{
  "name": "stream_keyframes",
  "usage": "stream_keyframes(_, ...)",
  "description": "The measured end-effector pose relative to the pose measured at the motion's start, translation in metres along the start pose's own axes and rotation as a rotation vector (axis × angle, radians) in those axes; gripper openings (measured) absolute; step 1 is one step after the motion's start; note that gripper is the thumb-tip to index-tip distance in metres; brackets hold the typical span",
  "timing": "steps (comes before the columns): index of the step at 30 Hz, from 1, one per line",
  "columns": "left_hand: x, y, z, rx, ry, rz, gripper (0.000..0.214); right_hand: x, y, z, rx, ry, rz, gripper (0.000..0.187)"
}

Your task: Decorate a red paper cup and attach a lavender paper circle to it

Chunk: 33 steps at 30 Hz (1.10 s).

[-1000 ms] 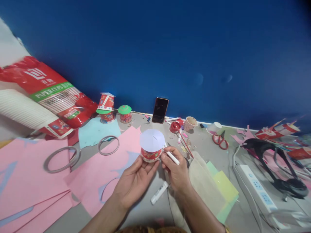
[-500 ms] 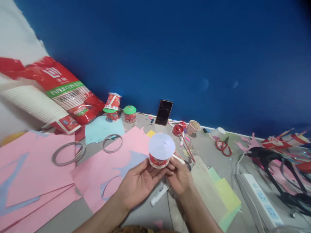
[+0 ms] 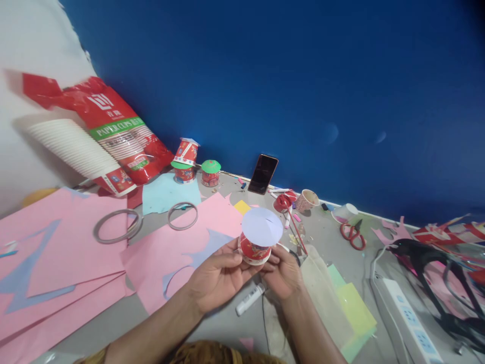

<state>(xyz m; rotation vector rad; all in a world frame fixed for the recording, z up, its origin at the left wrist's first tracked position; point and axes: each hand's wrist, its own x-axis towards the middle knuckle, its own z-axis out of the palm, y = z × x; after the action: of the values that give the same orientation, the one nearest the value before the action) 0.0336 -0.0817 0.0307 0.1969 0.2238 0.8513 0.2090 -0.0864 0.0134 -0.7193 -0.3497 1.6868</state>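
Note:
Between my hands, over the table, is a cut-down red patterned paper cup [image 3: 253,253] topped with a pale lavender paper disc [image 3: 261,227] that has a short slit line. My left hand [image 3: 217,283] grips the cup's left side, thumb in front and fingers underneath. Fingers of my right hand [image 3: 284,275] close on its lower right edge; some fingertips are hidden behind the cup. Below the hands lies a white tube [image 3: 250,299]. Pink paper [image 3: 151,283] with cut-out shapes spreads beside my left hand.
Farther back stand green-topped cups [image 3: 210,174], a paper-cup bag [image 3: 121,131], stacked cups [image 3: 76,151] and a phone [image 3: 263,174] against the blue wall. Tape rings [image 3: 182,216] lie left. Rightward are red-handled scissors [image 3: 353,235], a power strip [image 3: 413,318] and a black strap-like object [image 3: 424,273].
The view has shifted, so the table things appear farther right. The cup is raised and turned slightly, showing more of its red side. Both hands keep hold of it.

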Motion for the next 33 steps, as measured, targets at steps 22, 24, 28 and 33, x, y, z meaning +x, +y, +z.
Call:
stream_keyframes(22,-0.011,0.013,-0.025,0.116,0.236,0.055,0.04,-0.033,-0.045,0.01,-0.337,0.335,-0.695,0.038)
stream_keyframes(24,-0.011,0.013,-0.028,0.147,0.271,0.081,0.04,-0.048,-0.043,0.016,-0.45,0.33,-0.782,0.032)
stream_keyframes(28,-0.008,0.015,-0.028,0.176,0.329,0.09,0.038,-0.067,-0.031,0.026,-0.691,0.257,-0.955,0.019)
stream_keyframes(33,-0.008,0.013,-0.028,0.163,0.352,0.086,0.034,-0.069,-0.018,0.032,-0.915,0.095,-1.043,0.01)
